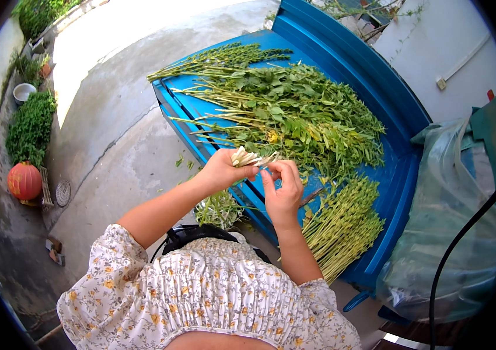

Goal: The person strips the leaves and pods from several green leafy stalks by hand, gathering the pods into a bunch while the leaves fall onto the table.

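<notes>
My left hand (227, 168) is closed around a small bundle of pale, cut plant stems (244, 158), whose whitish ends point up and to the right. My right hand (284, 188) is raised beside it, with thumb and forefinger close to the thin, ragged end of the bundle. Whether those fingertips pinch a strand is too small to tell. Beyond both hands, leafy green stalks (300, 109) are spread over a blue metal cargo bed (399, 183). To the right of my right hand lies a bunch of yellow-green seed-headed stalks (344, 227).
A narrow dark object (312, 197) lies beside my right wrist, partly hidden. Plant trimmings (219, 210) are heaped below the bed's edge. Clear plastic sheeting (442, 245) and a black cable (445, 258) are at right. A red lantern (25, 181) stands by the left wall.
</notes>
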A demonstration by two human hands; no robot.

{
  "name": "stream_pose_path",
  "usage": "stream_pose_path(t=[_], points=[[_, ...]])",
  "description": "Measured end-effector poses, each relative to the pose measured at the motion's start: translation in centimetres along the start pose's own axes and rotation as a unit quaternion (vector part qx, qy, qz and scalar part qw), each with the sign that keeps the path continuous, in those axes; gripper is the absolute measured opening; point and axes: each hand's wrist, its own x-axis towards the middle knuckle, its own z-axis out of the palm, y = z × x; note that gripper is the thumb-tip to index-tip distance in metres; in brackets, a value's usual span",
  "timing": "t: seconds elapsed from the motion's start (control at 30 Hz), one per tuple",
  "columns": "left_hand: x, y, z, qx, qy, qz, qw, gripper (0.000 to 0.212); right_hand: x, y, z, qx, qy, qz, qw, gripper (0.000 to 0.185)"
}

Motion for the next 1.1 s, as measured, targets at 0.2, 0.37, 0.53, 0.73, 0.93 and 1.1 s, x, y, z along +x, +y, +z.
stream_pose_path(t=[0.2,0.37,0.53,0.73,0.93,1.1], points=[[0.1,-0.6,-0.4,-0.015,-0.014,-0.007,1.0,0.014,0.3,-0.2,0.3,0.0,0.0,0.042,0.999,0.017],[-0.1,0.0,-0.1,-0.029,-0.013,-0.018,0.999,0.012,0.1,0.6,0.3,-0.072,0.014,-0.026,0.997,0.014],[-0.1,-0.5,0.2,-0.053,-0.004,0.007,0.999,0.012,-0.3,1.4,1.2,0.116,0.004,0.106,0.988,0.014],[-0.3,-0.6,0.0,-0.005,0.018,0.024,1.0,0.012,-0.5,0.0,0.1,0.056,-0.006,0.057,0.997,0.014],[-0.7,-0.1,-0.1,0.143,0.015,0.005,0.99,0.013,1.0,-0.8,-1.2,0.108,0.02,0.036,0.993,0.015],[-0.9,-0.1,-0.2,0.202,0.021,0.031,0.979,0.015,0.1,0.5,-1.5,0.115,-0.104,0.116,0.981,0.008]])
